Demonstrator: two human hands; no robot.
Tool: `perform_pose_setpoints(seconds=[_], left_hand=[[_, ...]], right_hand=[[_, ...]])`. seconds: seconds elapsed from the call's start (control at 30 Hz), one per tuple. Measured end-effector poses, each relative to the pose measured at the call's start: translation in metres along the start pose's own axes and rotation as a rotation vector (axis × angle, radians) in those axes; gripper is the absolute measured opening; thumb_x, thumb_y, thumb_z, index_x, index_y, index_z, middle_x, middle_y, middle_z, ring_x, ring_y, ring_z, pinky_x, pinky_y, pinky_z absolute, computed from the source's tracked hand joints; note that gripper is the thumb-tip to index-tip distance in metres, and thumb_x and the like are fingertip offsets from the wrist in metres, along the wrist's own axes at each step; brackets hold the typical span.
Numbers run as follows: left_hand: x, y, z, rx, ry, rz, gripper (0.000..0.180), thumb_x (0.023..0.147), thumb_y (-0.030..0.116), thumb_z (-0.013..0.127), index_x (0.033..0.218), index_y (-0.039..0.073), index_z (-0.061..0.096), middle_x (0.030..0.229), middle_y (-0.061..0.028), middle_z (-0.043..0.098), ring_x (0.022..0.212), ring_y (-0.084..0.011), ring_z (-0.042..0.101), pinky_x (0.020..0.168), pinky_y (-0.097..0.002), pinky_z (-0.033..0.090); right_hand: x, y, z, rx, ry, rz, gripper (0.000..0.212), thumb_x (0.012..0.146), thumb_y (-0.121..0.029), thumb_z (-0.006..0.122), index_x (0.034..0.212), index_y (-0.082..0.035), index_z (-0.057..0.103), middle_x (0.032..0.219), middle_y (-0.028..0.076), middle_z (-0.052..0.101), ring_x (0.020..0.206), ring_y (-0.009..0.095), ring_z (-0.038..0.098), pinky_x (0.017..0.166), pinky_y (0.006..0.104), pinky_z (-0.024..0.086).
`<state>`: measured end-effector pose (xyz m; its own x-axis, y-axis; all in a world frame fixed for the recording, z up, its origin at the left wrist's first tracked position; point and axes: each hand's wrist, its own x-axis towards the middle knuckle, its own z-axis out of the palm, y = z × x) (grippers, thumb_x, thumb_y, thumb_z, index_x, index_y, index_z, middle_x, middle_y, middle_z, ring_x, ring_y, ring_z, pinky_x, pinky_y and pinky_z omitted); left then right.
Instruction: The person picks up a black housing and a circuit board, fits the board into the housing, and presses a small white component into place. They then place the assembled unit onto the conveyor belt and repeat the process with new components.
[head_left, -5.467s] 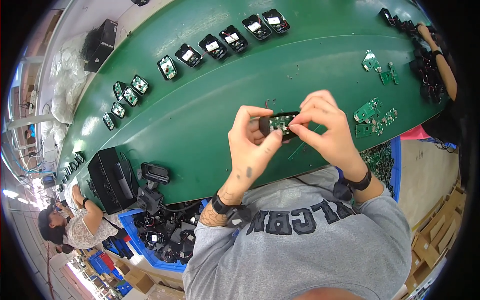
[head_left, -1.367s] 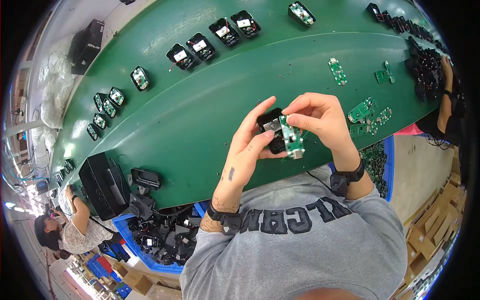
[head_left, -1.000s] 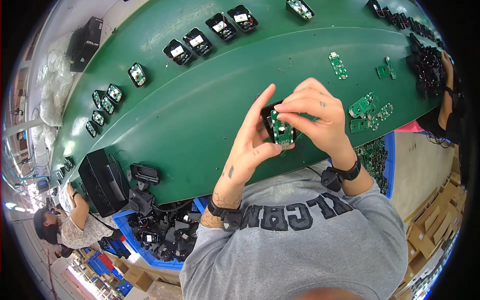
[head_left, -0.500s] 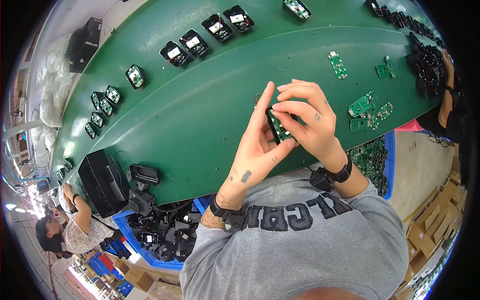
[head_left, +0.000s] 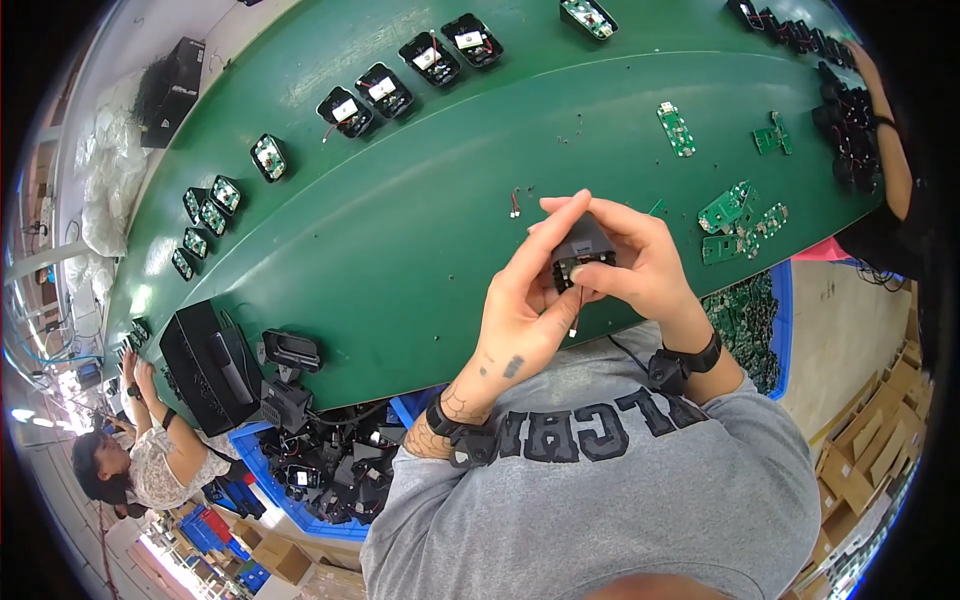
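Observation:
Between my two hands I hold a small black plastic housing (head_left: 586,240), tilted so its open side faces me. My left hand (head_left: 525,300) grips its left side, with the thumb near the opening. The fingers of my right hand (head_left: 645,262) wrap its right side, and the thumb presses at the opening. Parts inside the housing show only in part behind the thumbs. A thin lead with a white plug (head_left: 573,332) hangs from it toward me. Just beyond my left fingertips, a short red wire with a connector (head_left: 515,205) lies on the green table (head_left: 390,260).
Loose green circuit boards (head_left: 735,215) lie to the right. Open black housings (head_left: 385,90) line the far side. A black box (head_left: 205,365) stands left. Blue bins (head_left: 783,330) sit below the table edge. Co-workers' arms (head_left: 890,150) reach in at right and at left.
The housing has turned in my hands: its circuit board faced up before, and now its dark outer shell shows. My right thumb has moved to the opening. The co-workers' arms have shifted.

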<state>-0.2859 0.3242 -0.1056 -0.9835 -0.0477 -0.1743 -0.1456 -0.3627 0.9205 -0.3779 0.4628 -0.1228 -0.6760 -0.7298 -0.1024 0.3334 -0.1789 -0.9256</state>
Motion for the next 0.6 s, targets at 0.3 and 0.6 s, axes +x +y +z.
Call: perform_pose_setpoints(seconds=[0.3, 0.6], left_hand=[[0.003, -0.009, 0.004, -0.054, 0.105, -0.045, 0.062, 0.086, -0.019, 0.045, 0.142, 0.006, 0.038, 0.14, -0.0084, 0.04, 0.118, -0.0196, 0.053, 0.077, -0.0282, 0.061], [0.011, -0.015, 0.003, -0.142, 0.147, 0.034, 0.06, 0.086, -0.01, 0.056, 0.139, 0.007, 0.036, 0.12, -0.0142, 0.055, 0.104, -0.0202, 0.061, 0.064, -0.025, 0.061]], right_hand=[[0.005, 0.002, 0.002, -0.258, 0.014, 0.073, 0.046, 0.078, 0.002, 0.071, 0.122, 0.001, 0.056, 0.113, 0.006, 0.062, 0.1, 0.012, 0.06, 0.088, 0.0271, 0.05], [0.007, 0.008, 0.003, -0.164, 0.142, -0.006, 0.054, 0.075, -0.001, 0.074, 0.125, 0.0, 0.055, 0.114, 0.007, 0.064, 0.102, 0.013, 0.059, 0.088, 0.0262, 0.049]])
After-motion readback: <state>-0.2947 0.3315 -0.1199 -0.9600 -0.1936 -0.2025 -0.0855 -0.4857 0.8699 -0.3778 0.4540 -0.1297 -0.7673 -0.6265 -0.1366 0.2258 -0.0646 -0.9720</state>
